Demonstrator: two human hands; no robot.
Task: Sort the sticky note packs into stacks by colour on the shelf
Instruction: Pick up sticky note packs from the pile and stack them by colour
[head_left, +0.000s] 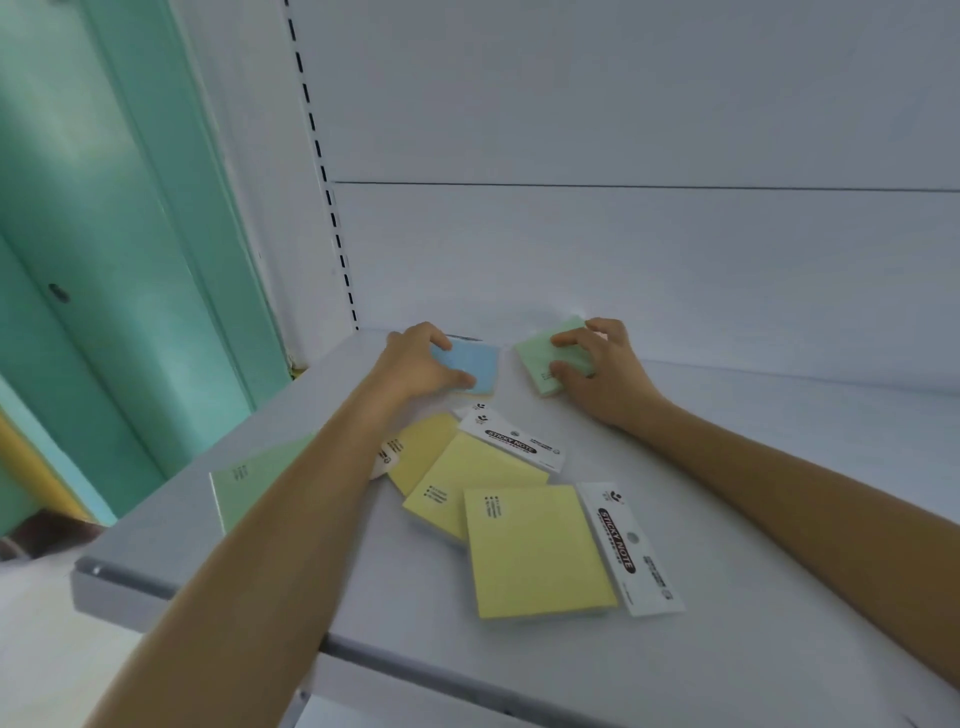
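Left hand (415, 364) grips blue pack (472, 361), right hand (605, 376) grips green pack (537, 353), at shelf (753, 519) rear; unsorted yellow packs (535, 551) lie nearer the body, between forearms.

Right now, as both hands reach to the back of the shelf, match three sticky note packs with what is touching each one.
Column one:
1 blue pack
2 green pack at the back
3 nearest yellow pack

Column two:
a no hand on it
b gripped by the left hand
c gripped by the right hand

Pairs: 1-b, 2-c, 3-a.
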